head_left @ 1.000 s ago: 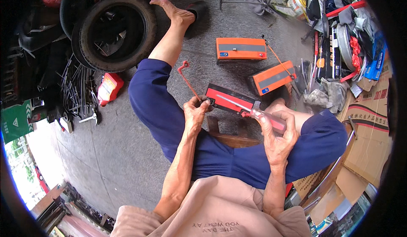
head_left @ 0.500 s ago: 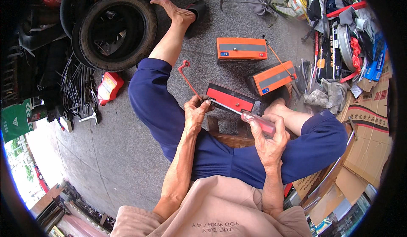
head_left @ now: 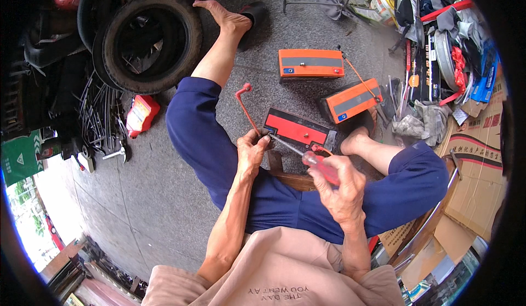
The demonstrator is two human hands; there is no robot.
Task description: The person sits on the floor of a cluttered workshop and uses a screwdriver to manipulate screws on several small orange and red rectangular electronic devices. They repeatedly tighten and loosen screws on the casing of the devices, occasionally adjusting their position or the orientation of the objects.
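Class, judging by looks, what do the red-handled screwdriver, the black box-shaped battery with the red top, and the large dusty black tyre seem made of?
Screwdriver: shaft probably steel, slim, grey and shiny; handle likely glossy plastic, showing bright highlights.
Battery: casing probably hard plastic, smooth with crisp edges.
Tyre: likely rubber, matt and dust-dulled.

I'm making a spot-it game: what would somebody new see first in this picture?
Probably the two bright orange batteries, a little above and right of the middle. Next comes the red-topped battery near the middle, with the left hand at its near-left corner and the right hand pointing a red-handled screwdriver there. The round black tyre at upper left stands out too.
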